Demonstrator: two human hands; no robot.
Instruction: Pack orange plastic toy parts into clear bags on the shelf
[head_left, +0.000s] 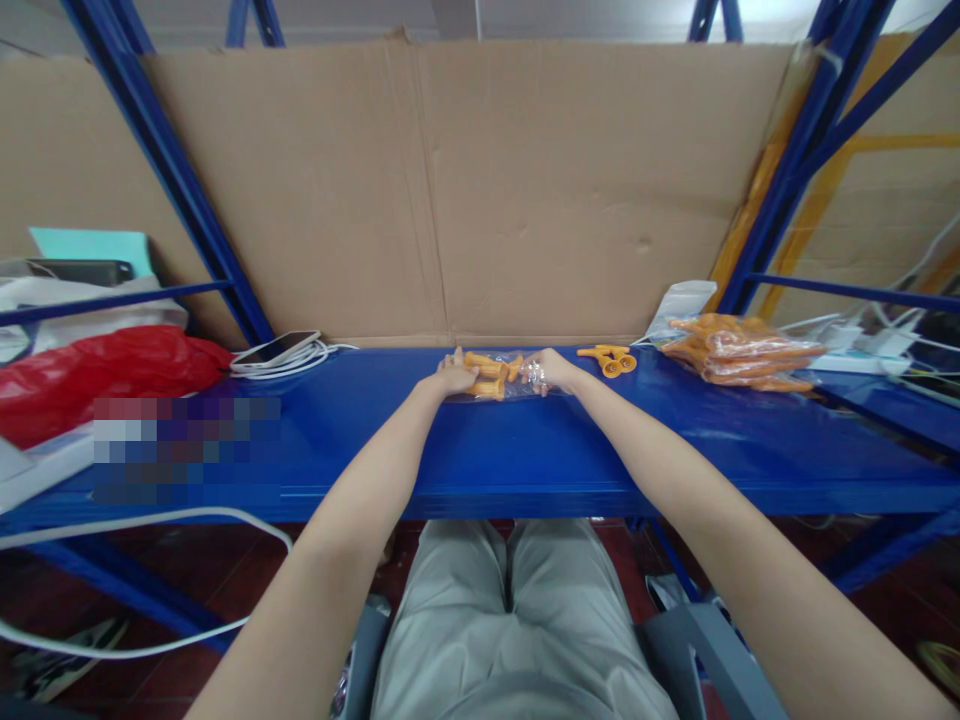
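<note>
A clear plastic bag (517,388) lies on the blue shelf top in front of me, with several orange plastic pieces (489,372) with flared ends in it. My left hand (456,374) is at the bag's left end, its fingers bent over the film and the nearest pieces. At the other end, my right hand (552,370) is closed on the bunched film of the bag, which shines between the fingers. To the right of that hand, a few loose orange pieces (616,362) with cup-like ends lie apart from the bag.
Filled bags of orange pieces (739,352) are piled on the right, beside a white power strip (862,362). A coiled white cable (289,358) and a red plastic bag (112,375) are on the left. Cardboard (525,200) closes off the back between blue posts (172,180).
</note>
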